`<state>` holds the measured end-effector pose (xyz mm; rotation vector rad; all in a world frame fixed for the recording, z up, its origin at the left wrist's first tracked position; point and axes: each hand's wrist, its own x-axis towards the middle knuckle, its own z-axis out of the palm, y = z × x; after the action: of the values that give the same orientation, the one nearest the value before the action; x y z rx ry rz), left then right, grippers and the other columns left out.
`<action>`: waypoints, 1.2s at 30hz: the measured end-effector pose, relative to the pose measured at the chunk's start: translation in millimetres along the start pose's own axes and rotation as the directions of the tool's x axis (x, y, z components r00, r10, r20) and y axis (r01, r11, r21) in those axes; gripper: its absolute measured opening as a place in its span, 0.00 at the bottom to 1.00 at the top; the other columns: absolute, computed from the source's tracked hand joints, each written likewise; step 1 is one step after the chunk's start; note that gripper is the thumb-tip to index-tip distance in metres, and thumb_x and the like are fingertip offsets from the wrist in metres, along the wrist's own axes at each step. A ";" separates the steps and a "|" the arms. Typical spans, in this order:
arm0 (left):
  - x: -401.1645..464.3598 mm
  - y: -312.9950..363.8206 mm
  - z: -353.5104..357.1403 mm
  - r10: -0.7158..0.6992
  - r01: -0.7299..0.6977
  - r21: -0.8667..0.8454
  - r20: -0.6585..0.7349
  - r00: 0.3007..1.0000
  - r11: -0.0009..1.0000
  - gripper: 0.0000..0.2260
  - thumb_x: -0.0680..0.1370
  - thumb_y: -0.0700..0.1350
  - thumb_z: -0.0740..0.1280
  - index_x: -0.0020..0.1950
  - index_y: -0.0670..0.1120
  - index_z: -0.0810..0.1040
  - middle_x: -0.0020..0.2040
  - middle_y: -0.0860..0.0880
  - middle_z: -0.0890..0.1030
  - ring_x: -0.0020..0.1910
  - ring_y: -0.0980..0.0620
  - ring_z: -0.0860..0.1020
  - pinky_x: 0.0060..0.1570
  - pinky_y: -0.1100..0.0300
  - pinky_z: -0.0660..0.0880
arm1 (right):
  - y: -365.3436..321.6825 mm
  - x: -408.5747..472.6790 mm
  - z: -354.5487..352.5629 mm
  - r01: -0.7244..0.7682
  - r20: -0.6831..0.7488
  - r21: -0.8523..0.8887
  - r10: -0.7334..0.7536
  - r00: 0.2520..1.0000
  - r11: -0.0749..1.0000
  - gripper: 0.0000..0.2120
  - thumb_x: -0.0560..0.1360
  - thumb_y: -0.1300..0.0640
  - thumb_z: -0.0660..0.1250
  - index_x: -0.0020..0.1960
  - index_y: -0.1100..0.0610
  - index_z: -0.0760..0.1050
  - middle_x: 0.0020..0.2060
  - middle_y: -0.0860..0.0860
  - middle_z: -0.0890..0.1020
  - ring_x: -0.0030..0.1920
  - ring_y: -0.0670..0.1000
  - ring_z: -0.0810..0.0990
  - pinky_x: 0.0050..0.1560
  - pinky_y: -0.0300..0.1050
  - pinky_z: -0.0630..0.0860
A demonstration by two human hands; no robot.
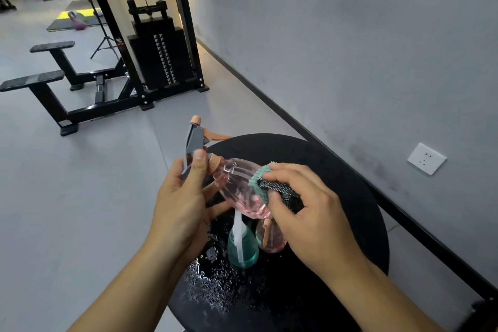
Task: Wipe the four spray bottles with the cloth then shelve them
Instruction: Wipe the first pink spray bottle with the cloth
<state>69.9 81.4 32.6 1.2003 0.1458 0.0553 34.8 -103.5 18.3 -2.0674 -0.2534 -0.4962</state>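
Note:
My left hand (183,202) grips a pink spray bottle (237,186) by its grey spray head, holding it tilted above the round black table (336,170). Against the bottle's side, my right hand (304,210) grips a teal and dark mesh cloth (266,183). Below them on the table stand a teal bottle (242,248) with a white sprayer and a second pink bottle (272,237). A fourth bottle is not visible.
Water droplets (210,277) cover the table's left part. A black cable weight machine (159,51) and its bench legs (54,89) stand on the grey floor to the left. A grey wall with a white socket (426,158) runs along the right.

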 end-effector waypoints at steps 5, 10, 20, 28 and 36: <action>-2.0 -1.0 -0.5 -0.007 0.007 0.026 0.013 1.000 1.000 0.09 0.85 0.54 0.65 0.52 0.51 0.80 0.48 0.51 0.86 0.45 0.51 0.87 0.41 0.47 0.84 | -1.0 -1.6 1.4 -0.025 0.004 0.034 0.025 1.000 0.999 0.15 0.78 0.64 0.71 0.59 0.48 0.84 0.60 0.36 0.79 0.66 0.39 0.77 0.60 0.36 0.78; 0.5 5.1 -3.7 0.011 -0.011 0.008 -0.006 1.000 1.000 0.09 0.85 0.54 0.65 0.54 0.50 0.80 0.49 0.50 0.87 0.44 0.50 0.87 0.41 0.47 0.86 | -2.4 1.1 -1.0 -0.074 -0.011 0.103 0.075 0.997 0.992 0.14 0.78 0.63 0.72 0.59 0.47 0.84 0.60 0.36 0.80 0.65 0.38 0.77 0.60 0.31 0.76; -4.0 -1.9 -0.2 -0.039 0.038 0.046 0.022 0.999 0.998 0.08 0.84 0.49 0.69 0.60 0.49 0.81 0.59 0.47 0.87 0.57 0.48 0.87 0.52 0.44 0.85 | -4.9 -0.3 2.8 -0.059 -0.065 0.180 0.072 0.995 0.982 0.15 0.76 0.67 0.72 0.55 0.49 0.85 0.58 0.39 0.82 0.64 0.42 0.79 0.56 0.27 0.74; -5.1 -8.5 1.0 -0.118 0.107 0.102 0.107 0.987 0.989 0.15 0.81 0.42 0.72 0.67 0.41 0.81 0.60 0.41 0.87 0.60 0.44 0.86 0.64 0.50 0.81 | -5.0 -1.8 2.5 -0.051 -0.044 0.176 0.059 0.997 0.983 0.15 0.77 0.66 0.72 0.56 0.48 0.85 0.58 0.38 0.81 0.64 0.43 0.79 0.54 0.34 0.80; -0.1 -13.1 1.3 -0.164 0.160 0.062 0.078 0.983 0.985 0.14 0.81 0.48 0.72 0.65 0.45 0.81 0.60 0.39 0.86 0.55 0.40 0.87 0.55 0.30 0.82 | -8.1 -1.9 1.6 -0.084 -0.025 0.224 0.092 0.995 0.971 0.15 0.76 0.68 0.72 0.54 0.49 0.85 0.55 0.40 0.83 0.62 0.41 0.81 0.51 0.25 0.75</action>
<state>69.6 75.5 20.8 1.2402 0.1723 -0.1421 30.5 -97.9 22.9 -1.8412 -0.1862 -0.4291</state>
